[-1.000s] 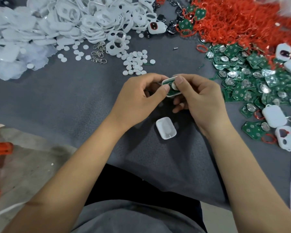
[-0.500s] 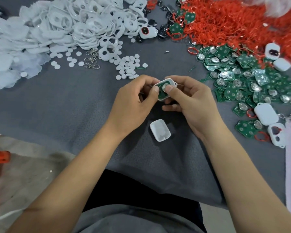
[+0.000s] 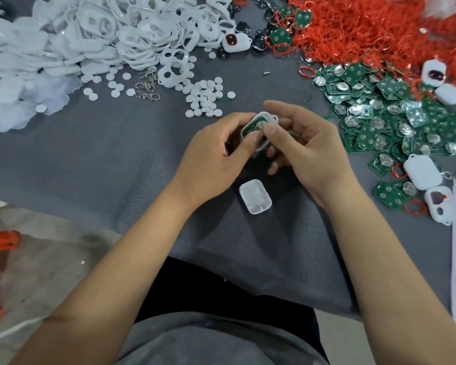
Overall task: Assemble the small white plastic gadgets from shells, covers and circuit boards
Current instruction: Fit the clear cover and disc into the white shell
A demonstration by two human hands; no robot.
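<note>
The head view shows both hands holding one white shell (image 3: 259, 127) above the grey bench (image 3: 116, 154), a green circuit board (image 3: 250, 129) seated inside it. The left hand (image 3: 216, 159) and the right hand (image 3: 308, 148) pinch it with curled fingers, both thumbs pressing on the board. Its long axis runs diagonally, far end to the right. The loose cover (image 3: 255, 196) lies on the bench just below, about equally near both hands. Compared with half a second ago, the right index finger has lifted off.
</note>
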